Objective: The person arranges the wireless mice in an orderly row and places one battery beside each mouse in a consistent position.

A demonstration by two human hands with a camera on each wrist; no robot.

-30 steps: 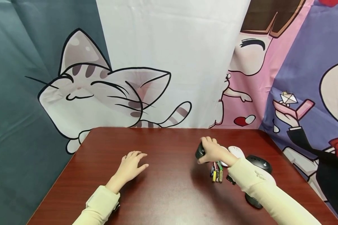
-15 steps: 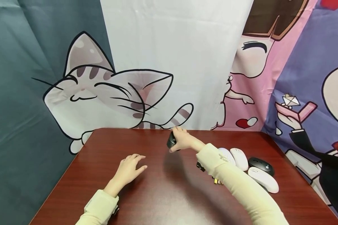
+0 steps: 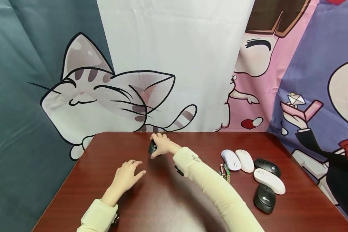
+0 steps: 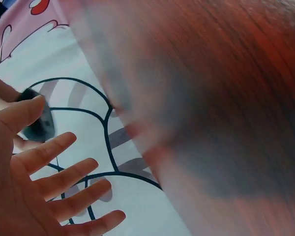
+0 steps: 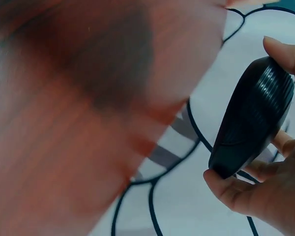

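Observation:
My right hand (image 3: 163, 145) grips a black computer mouse (image 3: 152, 147) above the table's far middle. In the right wrist view the mouse (image 5: 255, 115) shows its ribbed side, with thumb and fingers at its ends and edge. My left hand (image 3: 124, 177) hovers over the left half of the table, fingers spread and holding nothing. In the left wrist view that hand (image 4: 49, 177) has its fingers apart, and the black mouse (image 4: 39, 118) appears beyond its thumb.
On the right lie a pale lilac mouse (image 3: 231, 160), two white mice (image 3: 245, 161) and two black mice (image 3: 265, 198). Several batteries (image 3: 227, 174) lie left of them, partly behind the right sleeve. A printed cloth (image 3: 177, 48) hangs behind the table (image 3: 127, 141).
My right hand has carried the black mouse leftward across the table, from near the batteries to the middle. The left hand has shifted only slightly.

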